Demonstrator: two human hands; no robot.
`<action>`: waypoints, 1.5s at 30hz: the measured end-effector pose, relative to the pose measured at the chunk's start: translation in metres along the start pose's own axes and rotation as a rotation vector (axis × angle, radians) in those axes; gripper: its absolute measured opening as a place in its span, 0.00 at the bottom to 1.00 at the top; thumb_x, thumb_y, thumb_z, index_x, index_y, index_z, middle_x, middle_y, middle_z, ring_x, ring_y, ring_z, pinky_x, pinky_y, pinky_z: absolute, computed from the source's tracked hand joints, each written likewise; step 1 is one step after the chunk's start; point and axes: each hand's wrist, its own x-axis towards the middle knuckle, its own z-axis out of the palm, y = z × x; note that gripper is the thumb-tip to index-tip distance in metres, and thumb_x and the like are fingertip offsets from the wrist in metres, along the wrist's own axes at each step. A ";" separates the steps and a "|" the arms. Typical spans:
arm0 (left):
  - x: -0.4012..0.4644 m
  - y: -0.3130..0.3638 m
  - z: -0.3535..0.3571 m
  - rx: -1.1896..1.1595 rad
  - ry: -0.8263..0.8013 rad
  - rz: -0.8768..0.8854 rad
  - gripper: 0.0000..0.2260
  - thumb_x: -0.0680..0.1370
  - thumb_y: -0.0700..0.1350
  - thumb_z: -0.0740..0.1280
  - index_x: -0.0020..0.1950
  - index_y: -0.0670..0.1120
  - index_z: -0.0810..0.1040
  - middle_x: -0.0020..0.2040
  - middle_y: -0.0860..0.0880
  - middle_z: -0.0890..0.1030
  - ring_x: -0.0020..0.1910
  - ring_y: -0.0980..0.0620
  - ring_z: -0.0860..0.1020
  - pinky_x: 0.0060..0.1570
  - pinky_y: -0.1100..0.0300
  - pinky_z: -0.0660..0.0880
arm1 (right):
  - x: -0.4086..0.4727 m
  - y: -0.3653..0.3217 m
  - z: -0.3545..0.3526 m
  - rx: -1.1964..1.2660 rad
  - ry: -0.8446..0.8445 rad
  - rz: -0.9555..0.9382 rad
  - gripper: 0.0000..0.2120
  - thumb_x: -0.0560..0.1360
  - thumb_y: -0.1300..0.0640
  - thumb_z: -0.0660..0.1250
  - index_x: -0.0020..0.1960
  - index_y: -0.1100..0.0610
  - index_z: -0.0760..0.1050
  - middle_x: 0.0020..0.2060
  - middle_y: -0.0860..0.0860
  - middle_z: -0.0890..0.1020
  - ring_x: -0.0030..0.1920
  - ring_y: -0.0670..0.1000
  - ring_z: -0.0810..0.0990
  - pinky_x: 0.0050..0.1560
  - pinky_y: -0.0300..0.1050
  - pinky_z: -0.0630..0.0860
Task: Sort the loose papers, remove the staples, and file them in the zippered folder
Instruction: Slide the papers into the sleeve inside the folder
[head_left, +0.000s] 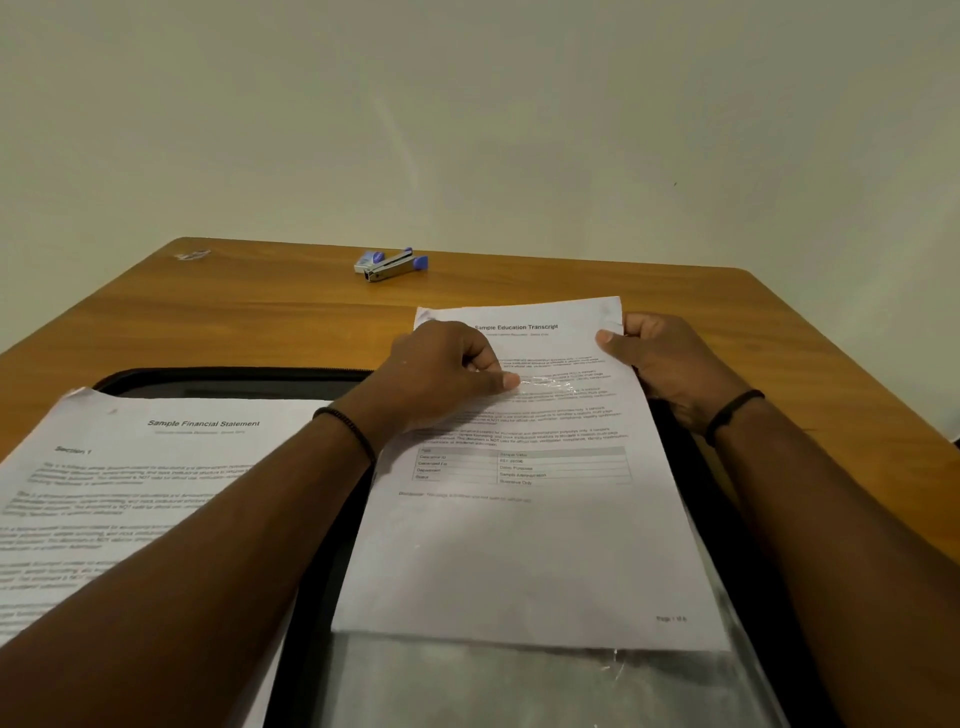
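- I see my left hand (441, 374) with curled fingers lying on the upper left part of the "Sample Education Transcript" paper (524, 545); the thumb is stretched to the right and presses a shiny, crinkled edge of clear plastic against the sheet, so this hand is pinching the plastic.
- My right hand (670, 364) grips the upper right edge of the same paper — thumb on the printed face, the other fingers curled behind the edge.
- The transcript is a thin, flat white sheet with printed lines and a small table. Below my two grips its lower part lies in or on a clear plastic sleeve (545, 686), glossy and a little wrinkled; I cannot tell if the sheet is already inside.
- Under the sleeve and the paper lies the zippered folder (234, 376), open and flat, black, with rounded corners and a raised rim.
- To the left of my left wrist, a white stack headed "Sample Financial Statement" (130, 493) rests on the left half of the folder, its far corner bent a little.
- Far beyond my grips, on the smooth brown wooden table (727, 312), stands a metal stapler (395, 266) with purple parts — just beside it a small white box (368, 260).
- Each wrist has a thin dark band.
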 end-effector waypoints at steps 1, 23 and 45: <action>0.000 0.000 0.000 0.002 0.013 0.012 0.15 0.75 0.53 0.74 0.32 0.49 0.75 0.31 0.58 0.76 0.33 0.64 0.73 0.55 0.48 0.70 | -0.001 -0.001 -0.001 -0.005 -0.053 -0.001 0.09 0.81 0.61 0.65 0.58 0.61 0.80 0.49 0.55 0.86 0.45 0.52 0.86 0.43 0.44 0.84; -0.006 0.002 0.001 0.087 0.079 0.066 0.12 0.74 0.50 0.75 0.38 0.44 0.78 0.57 0.49 0.81 0.60 0.51 0.76 0.65 0.44 0.68 | 0.001 0.003 0.002 -0.125 0.035 -0.070 0.05 0.79 0.62 0.65 0.52 0.56 0.79 0.34 0.50 0.81 0.29 0.47 0.73 0.23 0.37 0.65; -0.002 -0.006 0.009 0.053 0.156 0.123 0.13 0.75 0.48 0.76 0.36 0.42 0.78 0.34 0.53 0.83 0.36 0.62 0.78 0.32 0.71 0.69 | -0.007 -0.007 -0.003 -0.331 -0.193 -0.097 0.13 0.73 0.67 0.61 0.38 0.63 0.83 0.30 0.51 0.81 0.29 0.45 0.71 0.24 0.36 0.65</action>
